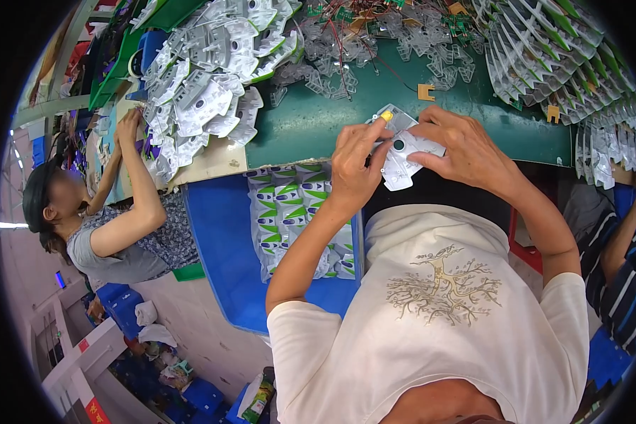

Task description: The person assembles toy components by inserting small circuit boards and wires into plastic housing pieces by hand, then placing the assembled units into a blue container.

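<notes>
The green-topped workbench (290,134) extends across the upper area. A blue bin (219,254), containing bagged parts (287,212), sits below its front edge. A heap of white housings (201,102) occupies the bench's left side. The right hand (456,143) and left hand (353,166) grasp opposite sides of one white plastic piece (397,169) at the front edge. A yellow cover (386,115) fits a left fingertip.

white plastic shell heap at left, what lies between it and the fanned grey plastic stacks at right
Head view: clear plastic pieces, red wires, green circuit boards and a tan notched piece on the green tabletop.
</notes>
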The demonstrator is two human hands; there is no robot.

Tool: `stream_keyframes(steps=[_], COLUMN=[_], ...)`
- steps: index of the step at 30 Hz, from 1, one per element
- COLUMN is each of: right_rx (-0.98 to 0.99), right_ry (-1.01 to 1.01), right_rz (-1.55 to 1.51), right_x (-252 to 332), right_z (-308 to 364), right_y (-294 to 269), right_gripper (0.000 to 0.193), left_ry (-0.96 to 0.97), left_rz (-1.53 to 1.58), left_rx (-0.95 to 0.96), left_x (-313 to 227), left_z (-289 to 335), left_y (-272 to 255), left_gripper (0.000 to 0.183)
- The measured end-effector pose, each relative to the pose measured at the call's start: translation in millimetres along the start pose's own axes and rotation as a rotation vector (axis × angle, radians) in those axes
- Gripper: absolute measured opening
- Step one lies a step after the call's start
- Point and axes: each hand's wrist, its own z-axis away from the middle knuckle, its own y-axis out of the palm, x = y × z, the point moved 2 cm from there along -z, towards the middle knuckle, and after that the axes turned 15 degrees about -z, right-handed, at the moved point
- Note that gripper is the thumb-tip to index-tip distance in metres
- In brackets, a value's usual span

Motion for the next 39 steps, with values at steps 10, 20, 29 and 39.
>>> stream_keyframes(steps=[10, 20, 29, 39], right_rx=[-0.051, -0.182, -0.268, -0.436], right_ry=[0.075, -0.234, -0.169, 0.077], right_rz=[-0.321, 0.011, -0.177, -0.385], right_x=[10, 16, 13, -27], right_z=[0, 27, 27, 47], right_y=[-15, 28, 23, 32], right_gripper=[0.018, 0.023, 0.024, 0.017], left_ry=[0.106, 0.058, 0.016, -0.175], left_rz=[-0.054, -0.05, 0.032, 0.107], left_rx=[0.325, 0.294, 0.341, 0.37], left_x=[-5, -5, 5, 3], left_z=[-20, -14, -14, -12], left_y=[-9, -5, -10, -13], left_gripper=[0.066, 0.067, 0.057, 0.034])
